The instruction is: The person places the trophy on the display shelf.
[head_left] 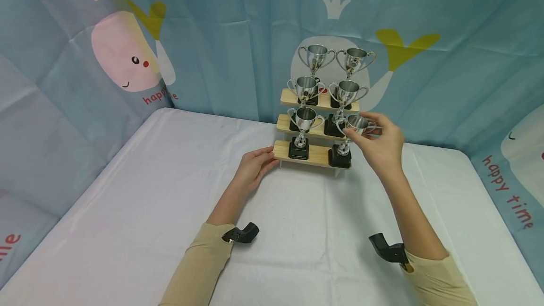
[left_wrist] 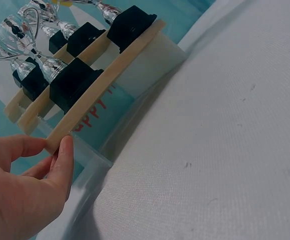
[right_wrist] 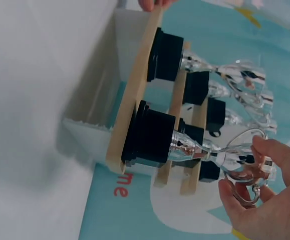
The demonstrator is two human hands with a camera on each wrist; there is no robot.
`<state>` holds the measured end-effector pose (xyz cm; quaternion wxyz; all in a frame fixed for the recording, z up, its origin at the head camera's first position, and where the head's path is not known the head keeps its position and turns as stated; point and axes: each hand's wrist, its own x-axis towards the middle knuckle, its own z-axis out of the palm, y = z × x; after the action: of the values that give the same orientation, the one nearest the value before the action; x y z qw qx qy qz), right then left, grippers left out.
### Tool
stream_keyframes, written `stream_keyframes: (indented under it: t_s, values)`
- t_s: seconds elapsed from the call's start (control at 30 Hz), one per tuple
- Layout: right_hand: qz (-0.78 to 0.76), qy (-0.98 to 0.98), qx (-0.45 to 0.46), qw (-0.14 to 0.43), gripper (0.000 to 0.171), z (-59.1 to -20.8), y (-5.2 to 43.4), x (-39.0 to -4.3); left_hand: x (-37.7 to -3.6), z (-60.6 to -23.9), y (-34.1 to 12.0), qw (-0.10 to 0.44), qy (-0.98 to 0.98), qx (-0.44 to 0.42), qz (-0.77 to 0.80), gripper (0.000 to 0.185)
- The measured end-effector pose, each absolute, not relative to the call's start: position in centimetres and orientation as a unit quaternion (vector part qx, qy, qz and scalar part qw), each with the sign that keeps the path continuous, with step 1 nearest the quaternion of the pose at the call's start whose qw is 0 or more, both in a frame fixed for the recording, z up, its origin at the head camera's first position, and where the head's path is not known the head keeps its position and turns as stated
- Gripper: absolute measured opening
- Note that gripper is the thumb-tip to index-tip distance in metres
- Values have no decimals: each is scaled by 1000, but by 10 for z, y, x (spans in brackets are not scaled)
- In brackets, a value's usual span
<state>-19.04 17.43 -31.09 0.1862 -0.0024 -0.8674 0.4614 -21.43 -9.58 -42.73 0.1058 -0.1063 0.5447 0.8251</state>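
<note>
A three-step wooden stand (head_left: 318, 155) (left_wrist: 109, 75) (right_wrist: 129, 100) holds several silver trophies on black bases. My left hand (head_left: 268, 157) (left_wrist: 54, 150) pinches the left end of the bottom step between thumb and fingertips. My right hand (head_left: 366, 129) (right_wrist: 257, 172) grips the cup and handle of the front right trophy (head_left: 341, 157) (right_wrist: 152, 132). That trophy's black base sits on the bottom step, and it leans slightly toward the right. The front left trophy (head_left: 302, 122) stands upright beside it.
A white cloth covers the table (head_left: 170, 192), with open cloth in front and to both sides of the stand. A blue whale-print backdrop (head_left: 212, 37) hangs close behind. Other trophies fill the middle step (head_left: 306, 88) and top step (head_left: 316, 58).
</note>
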Motion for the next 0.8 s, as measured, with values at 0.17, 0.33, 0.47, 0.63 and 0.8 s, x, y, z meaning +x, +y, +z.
stream_keyframes:
  t_s: [0.17, 0.33, 0.47, 0.63, 0.8]
  values:
    - [466, -865, 2, 185, 51, -312, 167, -192, -214, -428, -96, 106, 545, -106, 825, 42]
    - [462, -867, 6, 188, 51, -313, 161, -194, -214, -428, -97, 106, 544, -106, 825, 42]
    - [460, -866, 14, 196, 51, -314, 157, -194, -215, -429, -97, 107, 544, -104, 825, 43]
    - [460, -863, 22, 208, 51, -317, 156, -195, -216, -431, -97, 107, 545, -100, 825, 42]
    - [467, -857, 30, 218, 52, -320, 157, -194, -215, -430, -96, 106, 547, -100, 825, 42]
